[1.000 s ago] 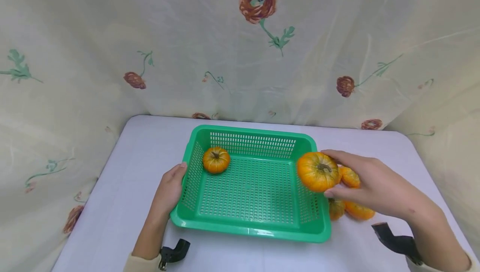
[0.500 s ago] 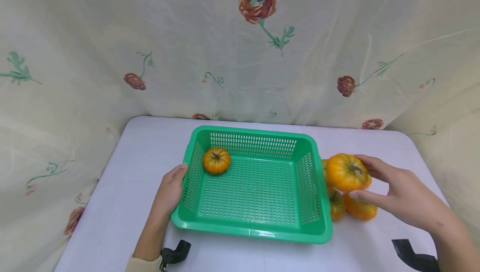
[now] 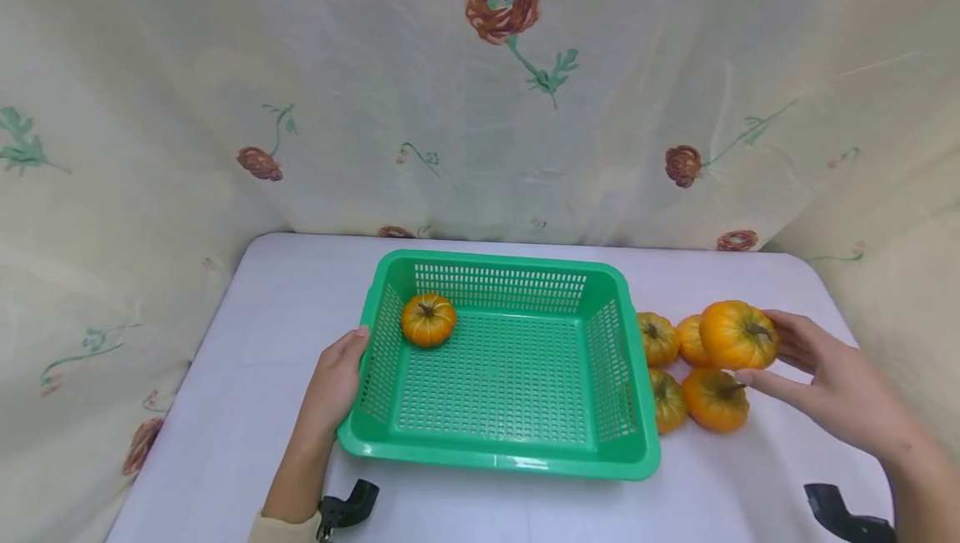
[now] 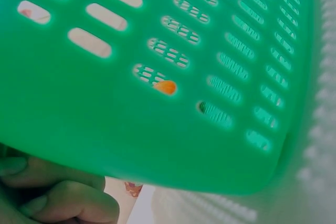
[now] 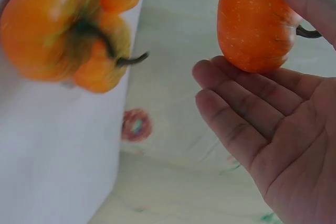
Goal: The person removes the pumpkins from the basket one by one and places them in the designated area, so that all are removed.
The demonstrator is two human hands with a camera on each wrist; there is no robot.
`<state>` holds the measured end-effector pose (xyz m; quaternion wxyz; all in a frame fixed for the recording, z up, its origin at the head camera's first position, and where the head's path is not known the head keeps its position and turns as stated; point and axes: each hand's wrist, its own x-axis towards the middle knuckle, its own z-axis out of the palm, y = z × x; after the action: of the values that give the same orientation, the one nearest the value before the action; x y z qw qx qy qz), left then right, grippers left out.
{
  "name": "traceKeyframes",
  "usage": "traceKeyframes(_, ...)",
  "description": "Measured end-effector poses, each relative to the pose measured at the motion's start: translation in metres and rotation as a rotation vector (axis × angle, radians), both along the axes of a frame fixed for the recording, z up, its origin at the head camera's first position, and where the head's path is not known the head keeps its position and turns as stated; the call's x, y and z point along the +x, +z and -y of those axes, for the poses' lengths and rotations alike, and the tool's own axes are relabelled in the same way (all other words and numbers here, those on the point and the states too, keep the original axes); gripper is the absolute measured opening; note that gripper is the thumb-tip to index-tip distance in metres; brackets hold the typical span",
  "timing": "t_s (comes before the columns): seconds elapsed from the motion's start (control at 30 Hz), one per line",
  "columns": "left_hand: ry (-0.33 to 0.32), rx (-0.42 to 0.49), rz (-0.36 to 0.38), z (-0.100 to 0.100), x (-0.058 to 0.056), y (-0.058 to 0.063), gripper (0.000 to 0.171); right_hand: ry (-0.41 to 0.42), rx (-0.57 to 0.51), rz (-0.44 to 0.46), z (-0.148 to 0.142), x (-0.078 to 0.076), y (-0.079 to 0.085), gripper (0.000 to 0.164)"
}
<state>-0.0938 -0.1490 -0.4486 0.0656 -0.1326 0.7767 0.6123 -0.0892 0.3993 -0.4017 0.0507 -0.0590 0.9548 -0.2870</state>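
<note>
My left hand (image 3: pixel 336 378) grips the left side of a green plastic basket (image 3: pixel 498 461), thumb at the rim; the left wrist view shows curled fingers (image 4: pixel 71 203) below the basket's slotted wall. One small orange pumpkin (image 3: pixel 428 321) sits inside, in the far left corner. Between thumb and fingertips my right hand (image 3: pixel 832 389) holds another pumpkin (image 3: pixel 735 335), to the right of the basket. In the right wrist view the thumb lies on one side of this pumpkin (image 5: pixel 257 24) and the fingers are against the other.
Several more pumpkins cluster against the basket's right side, among them a front one (image 3: pixel 716 401) and a back one (image 3: pixel 657 340). A white-covered table (image 3: pixel 300 276) carries everything. Flowered cloth (image 3: pixel 480 110) hangs behind it and at both sides.
My right hand has carried its pumpkin rightward, from over the basket's right rim to beyond the cluster. More of the pumpkins there now show. The left hand keeps its grip on the basket.
</note>
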Motion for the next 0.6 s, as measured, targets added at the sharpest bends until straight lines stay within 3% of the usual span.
traceKeyframes(0.17, 0.0, 0.002, -0.006, 0.0, 0.0, 0.0, 0.054, -0.032, -0.033, 0.049, -0.018, -0.007, -0.009, 0.087)
traceKeyframes(0.6, -0.005, -0.003, -0.01, -0.001, 0.0, 0.0, 0.054, -0.143, 0.037, 0.099, -0.053, -0.006, -0.031, 0.092)
